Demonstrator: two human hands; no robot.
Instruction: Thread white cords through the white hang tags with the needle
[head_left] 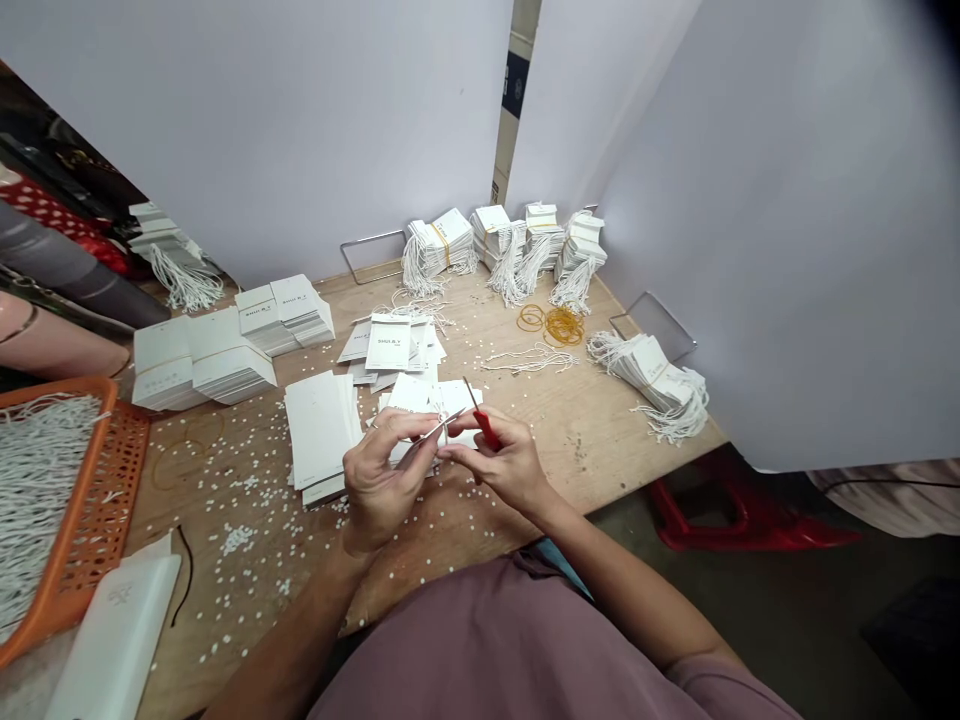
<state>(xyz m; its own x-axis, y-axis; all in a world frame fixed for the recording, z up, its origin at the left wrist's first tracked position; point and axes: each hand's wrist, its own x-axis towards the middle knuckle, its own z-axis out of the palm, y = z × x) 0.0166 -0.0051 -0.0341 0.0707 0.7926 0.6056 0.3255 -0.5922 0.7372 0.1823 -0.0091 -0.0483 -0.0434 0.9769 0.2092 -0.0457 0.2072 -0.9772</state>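
Observation:
Near the table's front edge, my left hand [386,478] is closed on a white card tag [430,433], which is tilted and seen nearly edge-on. My right hand [508,462] meets it from the right, its thumb and forefinger at a white string [443,425] on the tag. Held in the same hand is a red-handled tool [486,428] with a thin pointed tip sticking up; its exact kind does not show. Loose printed tags [389,342] with strings lie beyond my hands. A stack of blank-faced white cards [321,430] sits left of them.
Banded card stacks [217,350] stand at the left, beside an orange basket [124,470] of white strings and a white case [116,640]. Bundled strung tags [439,245] line the back. Rubber bands [562,325] and loose strings [529,358] lie at the right. Small white paper dots litter the wood.

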